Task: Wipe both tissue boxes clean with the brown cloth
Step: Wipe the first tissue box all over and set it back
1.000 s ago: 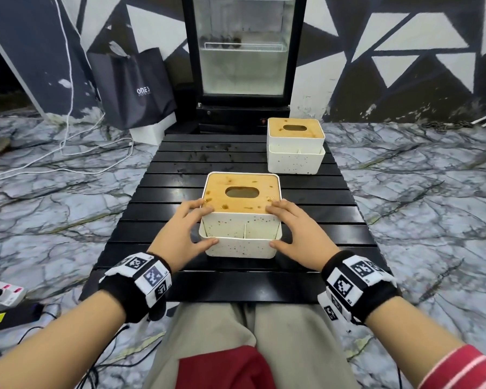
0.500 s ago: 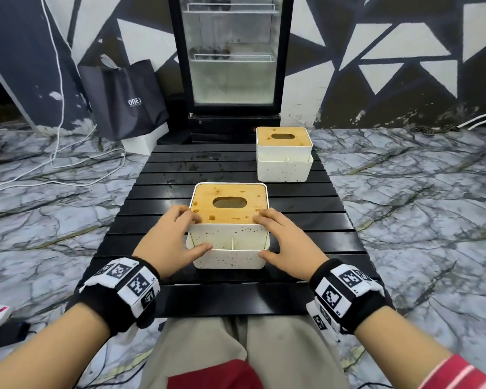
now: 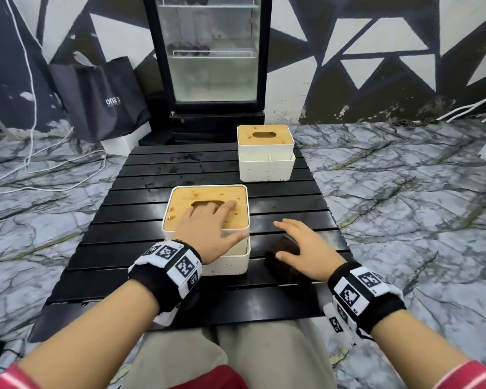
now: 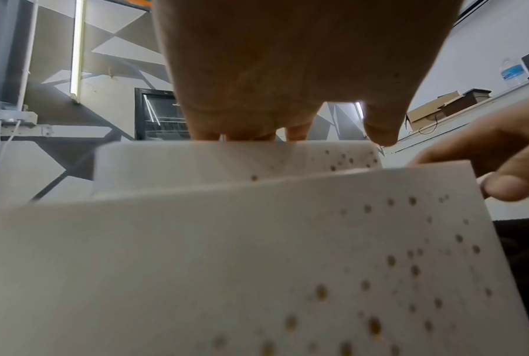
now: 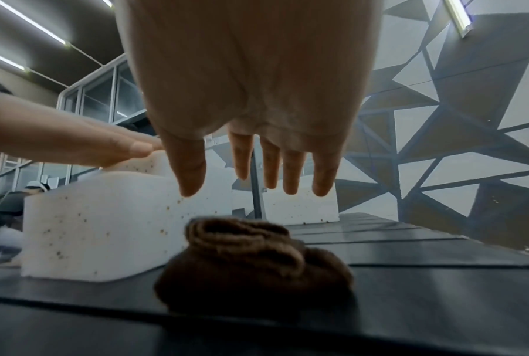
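On the black slatted table (image 3: 152,248), the cloth (image 3: 282,258) is lying bunched at lower centre-right, directly beneath the right hand (image 3: 306,249), whose spread fingers are gripping nothing. The left hand (image 3: 208,226) is pressing flat on the near box (image 3: 225,265), just left of the cloth; the far box (image 3: 265,164) is sitting up-frame.

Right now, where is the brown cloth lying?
In the head view the brown cloth lies bunched on the black slatted table, just right of the near tissue box, under the open right hand.

Speckled near box (image 3: 225,265) beside bunched brown cloth (image 3: 282,255); far box (image 3: 265,155) upright.
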{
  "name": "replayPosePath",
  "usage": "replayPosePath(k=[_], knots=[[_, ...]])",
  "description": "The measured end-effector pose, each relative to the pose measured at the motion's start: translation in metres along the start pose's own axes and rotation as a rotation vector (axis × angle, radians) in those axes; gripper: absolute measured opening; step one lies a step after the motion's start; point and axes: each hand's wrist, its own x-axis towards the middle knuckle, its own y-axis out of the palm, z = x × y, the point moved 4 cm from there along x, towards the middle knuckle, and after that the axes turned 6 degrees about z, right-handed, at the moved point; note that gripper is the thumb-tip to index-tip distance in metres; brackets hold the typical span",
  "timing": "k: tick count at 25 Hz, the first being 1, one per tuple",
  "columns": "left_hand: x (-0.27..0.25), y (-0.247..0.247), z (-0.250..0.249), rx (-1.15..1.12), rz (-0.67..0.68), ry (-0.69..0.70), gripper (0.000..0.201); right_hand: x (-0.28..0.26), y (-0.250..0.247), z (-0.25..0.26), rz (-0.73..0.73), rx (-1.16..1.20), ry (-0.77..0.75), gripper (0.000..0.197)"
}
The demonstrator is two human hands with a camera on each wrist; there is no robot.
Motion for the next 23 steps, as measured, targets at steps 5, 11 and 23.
replayPosePath(k=[5, 11, 23], knots=[[0.01, 0.001, -0.013, -0.013, -0.012, -0.01, 0.07, 0.002, 0.021, -0.008, 0.171, -0.141, 0.046, 0.064], [0.014, 0.0, -0.016, -0.054, -0.018, -0.037, 0.068, 0.005, 0.028, -0.004, 0.22, -0.138, 0.022, 0.064], [0.011, -0.016, -0.005, -0.344, -0.121, -0.008, 0.064, 0.005, 0.015, 0.006, 0.064, -0.021, 0.078, 0.051]])
